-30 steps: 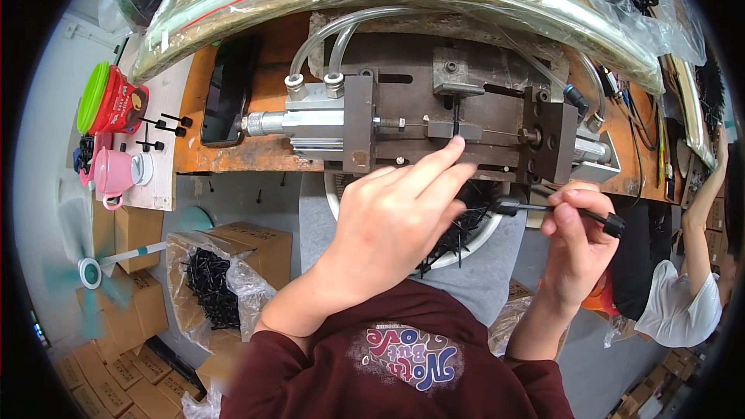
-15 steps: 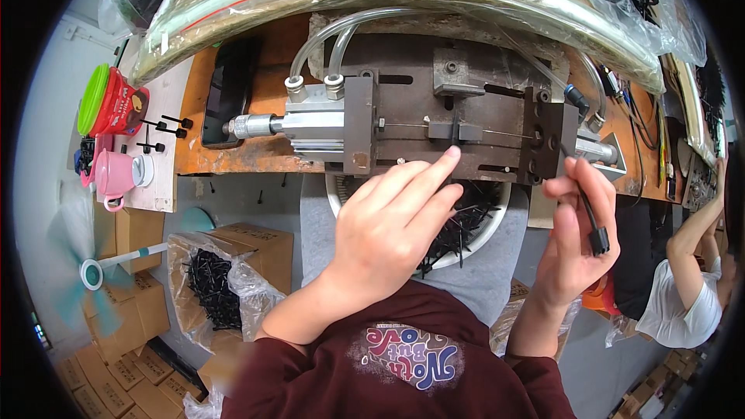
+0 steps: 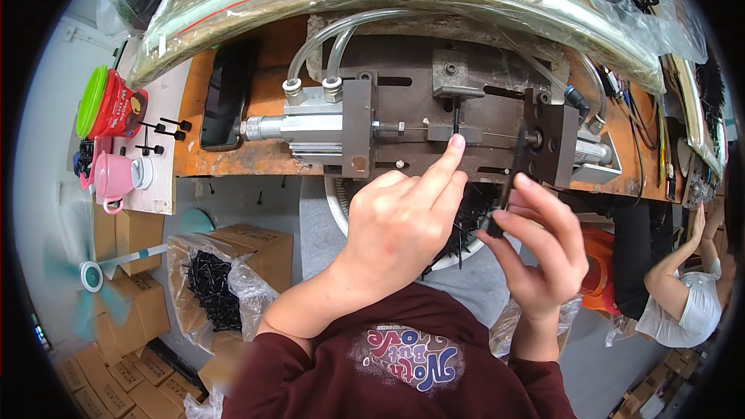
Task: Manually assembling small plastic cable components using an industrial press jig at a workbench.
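Note:
My left hand (image 3: 400,221) reaches up to a dark metal clamping fixture (image 3: 400,151) on the bench. Its index fingertip rests on the lower end of a thin black stemmed plastic part (image 3: 456,118), which lies across the small middle block below a steel bracket (image 3: 458,77). That hand grips nothing, with index and middle fingers stretched out. Between thumb and fingers of my right hand (image 3: 543,252) is a second black stemmed plastic part (image 3: 510,194), tilted and blurred, in front of the fixture's right end. Below, a white tub (image 3: 338,209) of similar black parts sits on my lap, partly hidden by my left hand.
Air cylinders (image 3: 314,124) with clear hoses flank the fixture. A phone (image 3: 225,97), a pink cup (image 3: 115,174) and a red tub (image 3: 124,105) stand left. Below are a fan (image 3: 91,276) and a carton (image 3: 264,252) with bagged black parts. Another person (image 3: 683,295) works at right.
My right hand has moved left, swinging its black part from hanging down to pointing up. My left index finger has shifted slightly upward. Both cylinder rods have extended inward toward the middle block.

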Demonstrator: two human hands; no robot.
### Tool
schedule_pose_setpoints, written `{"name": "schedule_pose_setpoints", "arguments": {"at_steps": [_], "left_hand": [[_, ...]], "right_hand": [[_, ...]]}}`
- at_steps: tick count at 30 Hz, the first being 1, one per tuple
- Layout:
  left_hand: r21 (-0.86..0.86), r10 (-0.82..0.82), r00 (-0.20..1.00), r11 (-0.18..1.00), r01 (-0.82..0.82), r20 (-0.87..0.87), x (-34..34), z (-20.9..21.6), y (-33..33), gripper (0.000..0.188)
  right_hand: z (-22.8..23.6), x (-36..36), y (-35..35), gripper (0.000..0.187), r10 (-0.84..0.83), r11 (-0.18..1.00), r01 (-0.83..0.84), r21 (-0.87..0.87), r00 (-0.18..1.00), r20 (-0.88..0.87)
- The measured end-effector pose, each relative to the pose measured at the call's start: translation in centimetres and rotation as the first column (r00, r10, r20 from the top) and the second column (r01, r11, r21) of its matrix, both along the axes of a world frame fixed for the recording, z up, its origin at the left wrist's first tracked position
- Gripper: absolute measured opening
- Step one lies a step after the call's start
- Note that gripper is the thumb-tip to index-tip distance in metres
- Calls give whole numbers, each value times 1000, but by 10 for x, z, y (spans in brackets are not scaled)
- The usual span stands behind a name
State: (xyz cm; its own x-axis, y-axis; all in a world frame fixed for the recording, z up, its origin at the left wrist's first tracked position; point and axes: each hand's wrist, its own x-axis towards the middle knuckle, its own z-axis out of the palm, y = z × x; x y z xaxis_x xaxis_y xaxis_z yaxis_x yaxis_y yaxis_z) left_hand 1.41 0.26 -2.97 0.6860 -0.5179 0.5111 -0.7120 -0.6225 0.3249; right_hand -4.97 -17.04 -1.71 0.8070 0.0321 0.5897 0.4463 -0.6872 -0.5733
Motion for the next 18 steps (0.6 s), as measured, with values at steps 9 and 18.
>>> {"name": "schedule_pose_setpoints", "arguments": {"at_steps": [9, 18], "left_hand": [[-29, -200, 967, 980, 197, -157, -15, 10, 27, 33], [-107, -207, 947, 977, 186, -245, -23, 3, 47, 35]], "right_hand": [[-4, 12, 6, 25, 55, 970, -54, -235, 998, 1], [-5, 31, 26, 21, -22, 868, 4, -496, 999, -29]]}}
